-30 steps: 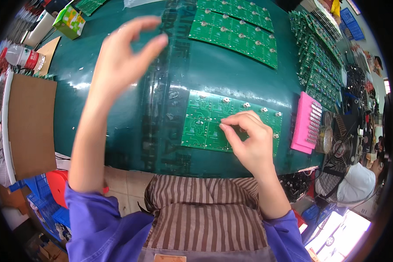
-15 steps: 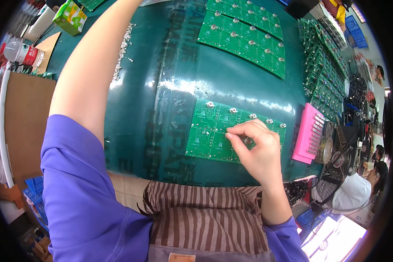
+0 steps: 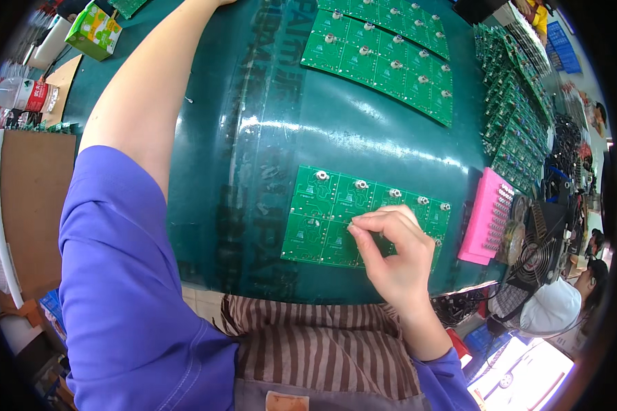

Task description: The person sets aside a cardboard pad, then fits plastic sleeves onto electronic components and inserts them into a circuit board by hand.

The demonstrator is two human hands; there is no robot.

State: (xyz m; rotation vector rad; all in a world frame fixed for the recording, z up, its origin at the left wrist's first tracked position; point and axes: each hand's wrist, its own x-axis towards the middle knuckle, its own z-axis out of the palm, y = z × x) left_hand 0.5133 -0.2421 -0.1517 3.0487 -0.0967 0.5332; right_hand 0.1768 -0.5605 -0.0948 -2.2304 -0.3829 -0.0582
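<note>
1. At the far-left corner of the dark green glossy tabletop (image 3: pixel 253 137) stand a green and yellow cardboard carton (image 3: pixel 94 30) and a clear plastic bottle with a red label (image 3: pixel 20 94); a flat brown cardboard sheet (image 3: pixel 31 205) lies off the left edge.
2. The left arm in a purple sleeve (image 3: pixel 116 274) stretches from the near-left corner toward the far edge. The left hand passes out of the top of the picture, so its grip cannot be told.
3. Near the front edge, right of centre, lies a green rectangular circuit board panel of small squares (image 3: pixel 315 219), with silver round parts along its far row.
4. The right hand (image 3: pixel 397 257) rests on the right part of this panel, thumb and forefinger pinched narrowly together at the fingertips (image 3: pixel 353 228), which touch the board's near row. Whether a small part sits between them is too small to tell.
5. Toward the far edge lies a second green circuit board panel with silver parts (image 3: pixel 384 58), well apart from the first.
6. Along the right edge, overlapping green circuit boards stand in stacked rows (image 3: pixel 514 103).
7. Just beside the near panel, at the right edge, sits a pink plastic tray with rows of holes (image 3: pixel 487 216), and next to it a small black fan with a wire grille (image 3: pixel 538 253).
8. Beyond the near-right corner, another person in a white top (image 3: pixel 562 301) is seen.
</note>
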